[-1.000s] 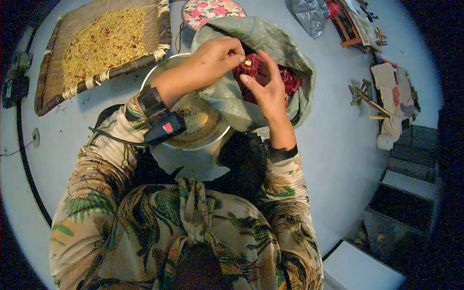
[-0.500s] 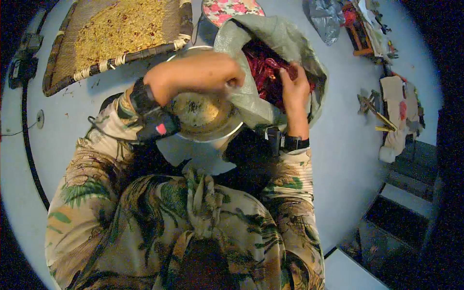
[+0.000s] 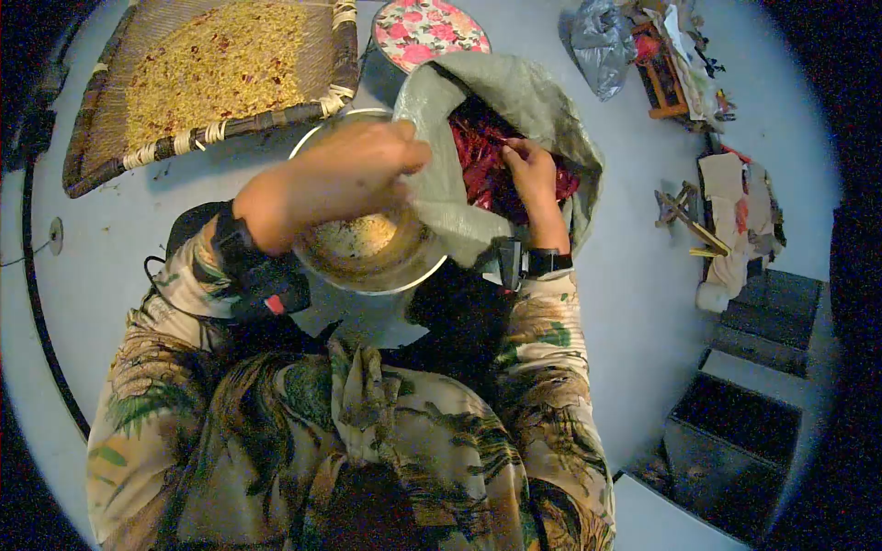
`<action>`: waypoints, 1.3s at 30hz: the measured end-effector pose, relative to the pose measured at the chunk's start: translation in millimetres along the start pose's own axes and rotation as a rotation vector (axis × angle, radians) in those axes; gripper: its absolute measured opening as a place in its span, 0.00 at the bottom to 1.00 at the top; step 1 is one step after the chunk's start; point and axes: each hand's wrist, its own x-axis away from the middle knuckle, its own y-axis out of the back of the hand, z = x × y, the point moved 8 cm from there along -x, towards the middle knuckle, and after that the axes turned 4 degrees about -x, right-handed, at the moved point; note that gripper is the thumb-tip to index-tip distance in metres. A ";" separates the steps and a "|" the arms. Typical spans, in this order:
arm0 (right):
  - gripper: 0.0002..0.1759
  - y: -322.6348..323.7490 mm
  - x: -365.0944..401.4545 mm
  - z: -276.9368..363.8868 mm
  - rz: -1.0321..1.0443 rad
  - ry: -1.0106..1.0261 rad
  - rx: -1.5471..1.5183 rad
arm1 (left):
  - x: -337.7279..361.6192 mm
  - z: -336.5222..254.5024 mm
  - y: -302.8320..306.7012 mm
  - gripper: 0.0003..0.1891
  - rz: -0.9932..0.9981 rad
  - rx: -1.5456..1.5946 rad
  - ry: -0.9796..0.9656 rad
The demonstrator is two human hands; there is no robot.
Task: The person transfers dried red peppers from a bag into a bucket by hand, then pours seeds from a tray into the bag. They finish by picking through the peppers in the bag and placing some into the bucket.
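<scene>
An open woven sack stands in front of me, its rim rolled outward and dried red chilies inside. My right hand reaches over the sack's mouth, thumb and fingers pinched on what looks like a dried chili. To the left, a metal basin holds pale yellowish seeds or bits at its bottom. Above this basin hovers my left hand, knuckles up with curled fingers and somewhat blurred. Whatever it holds, if anything, is hidden.
A large woven tray with yellow seeds lies at upper left. Behind the sack is a round floral-topped stool. A grey plastic bag, a wooden frame and dark boxes are on the right.
My left hand has shifted left and down, away from the sack's rim to over the basin. My right hand has moved left among the chilies. The whole view has shifted slightly.
</scene>
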 end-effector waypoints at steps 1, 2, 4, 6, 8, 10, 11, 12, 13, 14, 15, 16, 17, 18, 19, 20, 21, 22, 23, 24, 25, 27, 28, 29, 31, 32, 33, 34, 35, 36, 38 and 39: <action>0.16 -3.9 -6.7 2.2 0.047 0.027 0.038 | 0.3 4.8 6.9 0.11 -0.041 -0.007 0.005; 0.16 -10.0 -14.2 3.9 0.095 0.056 0.074 | 2.2 16.4 8.7 0.13 -0.029 -0.005 0.104; 0.19 -25.9 -30.8 11.3 0.233 0.054 0.212 | 4.6 36.4 13.4 0.17 -0.001 -0.002 0.296; 0.21 -46.9 -45.4 30.9 0.350 0.274 0.376 | 3.0 48.9 9.8 0.22 -0.040 0.023 0.410; 0.26 -70.2 -63.9 33.2 0.456 0.366 0.379 | 0.4 56.0 4.0 0.26 -0.043 0.089 0.520; 0.27 -91.1 -79.5 32.4 0.500 0.400 0.405 | -3.8 60.3 -5.2 0.29 -0.006 0.198 0.622; 0.28 -101.8 -85.5 32.7 0.522 0.418 0.417 | -6.7 63.0 -11.3 0.28 -0.008 0.185 0.607; 0.28 -115.5 -90.9 28.0 0.581 0.357 0.514 | -9.5 67.8 -22.9 0.27 -0.011 0.172 0.593; 0.28 -129.4 -95.2 23.8 0.638 0.296 0.611 | -12.9 71.6 -31.7 0.27 -0.013 0.159 0.580; 0.28 -139.9 -97.2 18.1 0.693 0.231 0.707 | -16.1 76.2 -36.0 0.25 -0.080 0.235 0.571; 0.32 -153.0 -93.7 9.5 0.752 0.207 0.669 | -19.5 79.5 -38.9 0.24 -0.144 0.312 0.562; 0.30 -157.0 -92.4 3.4 0.662 0.199 0.622 | -22.3 83.1 -40.1 0.23 -0.210 0.389 0.551; 0.28 -157.2 -89.4 -4.3 0.571 0.190 0.576 | -24.4 87.4 -40.1 0.20 -0.252 0.385 0.535; 0.27 -151.7 -82.8 1.5 0.626 0.187 0.567 | -25.1 91.5 -39.6 0.17 -0.296 0.379 0.519; 0.26 -138.0 -77.8 15.6 0.683 0.184 0.558 | -24.3 94.2 -38.0 0.15 -0.340 0.375 0.505; 0.25 -128.8 -74.8 21.7 0.740 0.180 0.547 | -22.5 93.3 -34.7 0.15 -0.350 0.319 0.503; 0.25 -126.3 -77.2 15.8 0.771 0.242 0.563 | -20.7 89.4 -28.6 0.15 -0.358 0.264 0.499; 0.26 -122.1 -81.9 6.1 0.800 0.301 0.578 | -20.6 84.8 -22.8 0.14 -0.365 0.211 0.491; 0.26 -115.9 -84.4 -4.3 0.827 0.361 0.596 | -20.2 83.9 -20.4 0.14 -0.339 0.191 0.534; 0.25 -104.1 -85.7 -12.6 0.805 0.326 0.549 | -18.9 83.2 -18.0 0.14 -0.315 0.170 0.578; 0.25 -87.2 -91.4 -21.6 0.668 0.350 0.468 | -16.7 83.7 -18.1 0.14 -0.292 0.148 0.623; 0.25 -56.4 -97.3 -44.2 0.394 0.392 0.302 | -14.7 79.4 -17.4 0.14 -0.265 0.049 0.599; 0.26 -41.9 -90.7 -35.0 0.366 0.358 0.294 | -14.7 78.3 -16.5 0.15 -0.251 0.001 0.587; 0.28 -19.3 -79.2 -13.2 0.337 0.325 0.287 | -16.5 74.7 -12.1 0.16 -0.304 0.011 0.539; 0.30 -3.0 -76.5 -11.7 0.329 0.249 0.169 | -20.4 65.9 -3.6 0.18 -0.407 0.029 0.438; 0.31 0.1 -78.4 -20.8 0.351 0.205 0.060 | -24.6 57.1 1.8 0.21 -0.455 -0.003 0.357; 0.32 6.2 -75.0 -19.1 0.371 0.163 -0.053 | -33.6 40.0 12.5 0.24 -0.502 -0.038 0.275; 0.28 13.5 -69.7 -12.6 0.321 0.203 0.000 | -37.7 27.7 18.5 0.27 -0.548 -0.070 0.192; 0.26 13.8 -64.3 -10.2 0.367 0.213 -0.012 | -44.4 13.6 10.3 0.27 -0.471 -0.033 0.099; 0.24 13.3 -60.4 -7.4 0.417 0.226 -0.020 | -46.5 -1.9 3.4 0.27 -0.399 0.006 0.011; 0.20 17.4 -55.4 -4.5 0.443 0.226 0.038 | -53.5 -13.3 -11.4 0.26 -0.258 0.089 -0.042; 0.19 23.9 -50.3 1.1 0.420 0.212 0.103 | -57.3 -11.8 -21.1 0.25 -0.188 0.135 -0.007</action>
